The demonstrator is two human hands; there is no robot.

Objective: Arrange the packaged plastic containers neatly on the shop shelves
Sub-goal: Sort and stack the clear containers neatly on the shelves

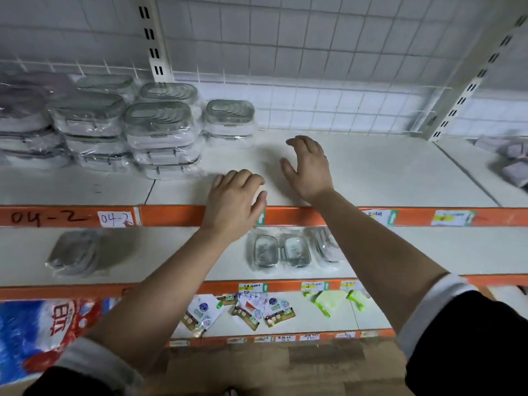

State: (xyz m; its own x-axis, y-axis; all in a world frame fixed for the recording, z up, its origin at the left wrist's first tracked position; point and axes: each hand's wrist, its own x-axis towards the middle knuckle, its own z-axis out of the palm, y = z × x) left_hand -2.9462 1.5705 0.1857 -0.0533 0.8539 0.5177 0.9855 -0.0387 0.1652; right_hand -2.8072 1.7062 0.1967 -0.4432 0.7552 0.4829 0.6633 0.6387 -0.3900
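Observation:
Stacks of clear wrapped plastic containers with grey-green lids (pixel 160 132) fill the left part of the top white shelf (pixel 371 172). One smaller stack (pixel 230 118) stands at the right end of the row. My left hand (pixel 234 204) hovers over the shelf's front edge, fingers curled, holding nothing. My right hand (pixel 310 167) is spread open above the bare shelf, to the right of the stacks and apart from them. On the shelf below lie a wrapped grey container (pixel 74 252) at the left and a pack of small containers (pixel 281 251) in the middle.
Orange price rails (pixel 328 217) edge each shelf. Wire grid backing (pixel 314 67) stands behind the top shelf. Grey packages (pixel 511 158) lie at far right. The lowest shelf holds small sachets (pixel 243 310), green items (pixel 328 302) and a blue-red bag (pixel 43 332).

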